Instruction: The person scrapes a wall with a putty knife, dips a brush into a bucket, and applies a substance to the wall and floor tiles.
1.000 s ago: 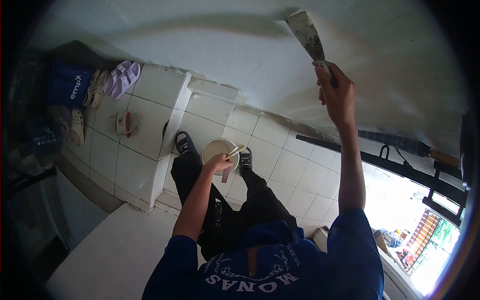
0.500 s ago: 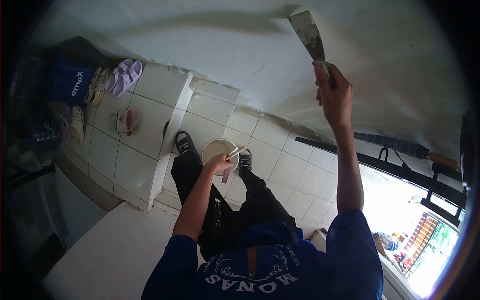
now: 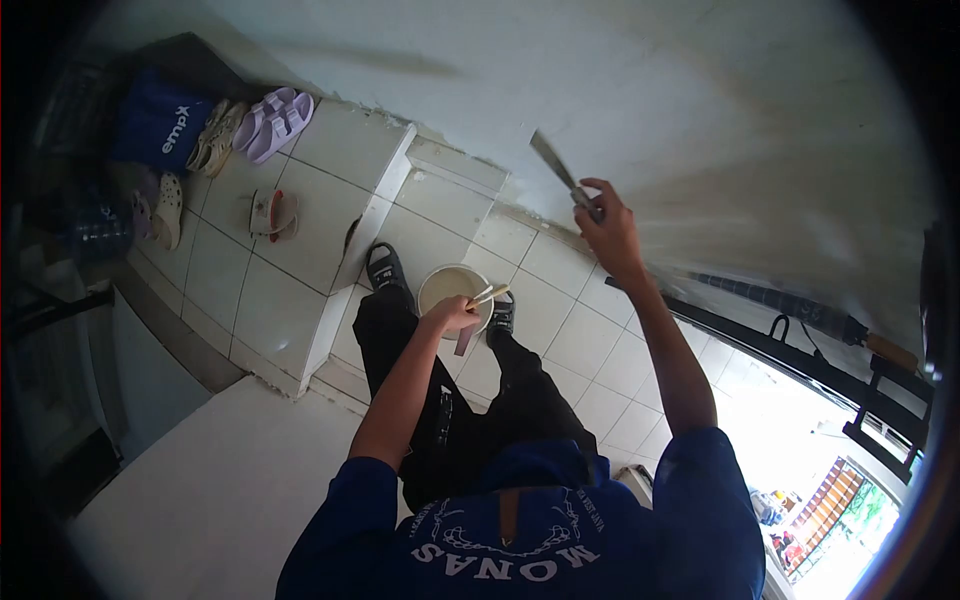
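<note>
Watching through the head view, I see that my right hand is now lower and closer to the bucket than in the earlier frame. It is closed around the scraper, whose blade now shows almost its edge, before the wall; I cannot tell if they touch. The bucket stands on the tiled floor between the feet, with pale material inside. Above it, my left hand stays closed on light-coloured handles.
</note>
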Demonstrator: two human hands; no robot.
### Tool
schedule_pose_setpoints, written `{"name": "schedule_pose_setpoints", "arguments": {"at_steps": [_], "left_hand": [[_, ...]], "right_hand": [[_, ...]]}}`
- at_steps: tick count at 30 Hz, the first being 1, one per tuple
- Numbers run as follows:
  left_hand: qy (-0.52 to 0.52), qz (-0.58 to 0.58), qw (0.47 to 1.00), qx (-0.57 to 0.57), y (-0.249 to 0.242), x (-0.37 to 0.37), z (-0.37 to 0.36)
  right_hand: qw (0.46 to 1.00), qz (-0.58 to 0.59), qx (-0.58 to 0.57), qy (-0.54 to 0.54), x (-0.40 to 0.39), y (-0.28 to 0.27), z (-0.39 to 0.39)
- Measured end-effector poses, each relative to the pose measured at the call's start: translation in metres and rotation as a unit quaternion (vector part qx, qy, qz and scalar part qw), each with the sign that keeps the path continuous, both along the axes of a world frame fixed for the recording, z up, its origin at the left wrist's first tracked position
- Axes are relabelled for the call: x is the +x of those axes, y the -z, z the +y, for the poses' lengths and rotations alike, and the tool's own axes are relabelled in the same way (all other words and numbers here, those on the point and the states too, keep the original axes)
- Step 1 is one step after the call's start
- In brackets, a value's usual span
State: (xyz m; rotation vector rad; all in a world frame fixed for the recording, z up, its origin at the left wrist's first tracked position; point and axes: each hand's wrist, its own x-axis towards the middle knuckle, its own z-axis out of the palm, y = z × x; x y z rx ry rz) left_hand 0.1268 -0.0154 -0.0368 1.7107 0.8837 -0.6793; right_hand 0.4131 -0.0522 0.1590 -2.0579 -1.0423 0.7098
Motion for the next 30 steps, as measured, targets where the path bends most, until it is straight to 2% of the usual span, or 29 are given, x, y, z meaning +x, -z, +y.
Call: {"name": "schedule_pose_setpoints", "arguments": {"at_steps": [3, 5, 8, 11, 14, 18, 23, 26, 30], "left_hand": [[-0.028, -0.020, 0.999, -0.021, 0.006, -0.008, -0.003], [-0.038, -0.025, 0.999, -0.020, 0.008, -0.012, -0.005], [-0.048, -0.019, 0.998, -0.022, 0.008, -0.020, -0.006], [-0.052, -0.017, 0.998, -0.031, 0.005, -0.026, -0.001], [-0.064, -0.021, 0.997, -0.028, 0.000, -0.031, 0.003], [-0.041, 0.014, 0.999, -0.016, 0.003, -0.030, 0.007], [-0.051, -0.005, 0.999, -0.018, 0.009, -0.033, 0.003], [-0.060, -0.012, 0.998, -0.012, 0.009, -0.034, 0.007], [-0.055, -0.003, 0.997, -0.046, -0.010, -0.028, 0.016]], "right_hand": [[0.996, -0.075, -0.036, -0.011, 0.006, 0.064, 0.012], [0.991, -0.134, -0.002, 0.010, 0.014, 0.108, 0.025], [0.983, -0.179, 0.047, 0.012, 0.015, 0.131, 0.034], [0.985, -0.163, 0.054, 0.028, 0.013, 0.142, 0.035], [0.987, -0.141, 0.060, 0.043, 0.005, 0.131, 0.035], [0.981, -0.169, 0.089, 0.042, 0.005, 0.142, 0.043], [0.971, -0.188, 0.142, 0.037, 0.001, 0.149, 0.049], [0.979, -0.151, 0.125, 0.065, 0.003, 0.149, 0.025], [0.982, -0.156, 0.096, 0.043, 0.005, 0.141, 0.035]]}}
